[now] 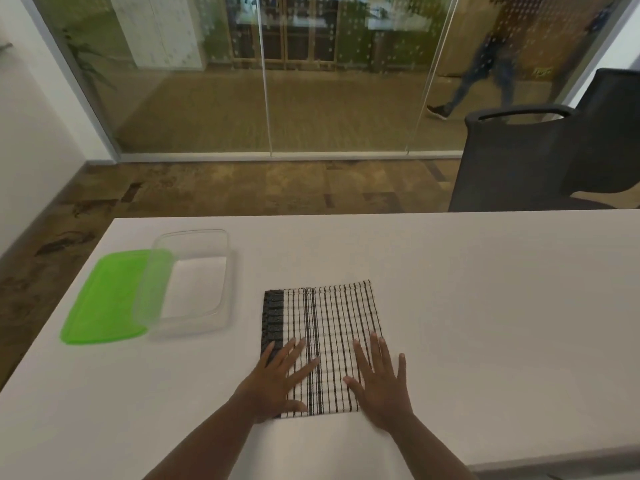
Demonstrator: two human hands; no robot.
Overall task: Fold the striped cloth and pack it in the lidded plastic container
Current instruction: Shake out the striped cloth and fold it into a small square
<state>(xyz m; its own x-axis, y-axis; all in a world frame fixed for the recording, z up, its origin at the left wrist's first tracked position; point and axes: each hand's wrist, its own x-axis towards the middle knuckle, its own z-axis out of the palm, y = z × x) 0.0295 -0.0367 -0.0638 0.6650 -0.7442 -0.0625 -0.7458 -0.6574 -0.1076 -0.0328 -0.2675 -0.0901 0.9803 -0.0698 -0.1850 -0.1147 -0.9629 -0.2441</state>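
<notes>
No readable text anywhere: nothing on the clear rectangular plastic container (194, 278), nothing on the bright green flat plastic lid (107, 299), no tag showing on the black-and-white striped cloth (322, 344).

The cloth lies folded into a rectangle on the white bench (485, 306), near its front edge, a dark band down its left side. The left hand (277, 382) is flat on the cloth's near left corner with fingers spread, and the right hand (381, 386) is flat on the near right corner, fingers spread too, partly off the cloth's edge. The hands hide both near corners.

The container sits open toward the bench's left edge, with one side resting over the lid, which blurs through the clear wall. Beyond the bench's far right corner are dark office chairs (540, 161), cut off by the frame. Behind the glass wall (263, 81) a walking person (485, 71) is just a blur.
</notes>
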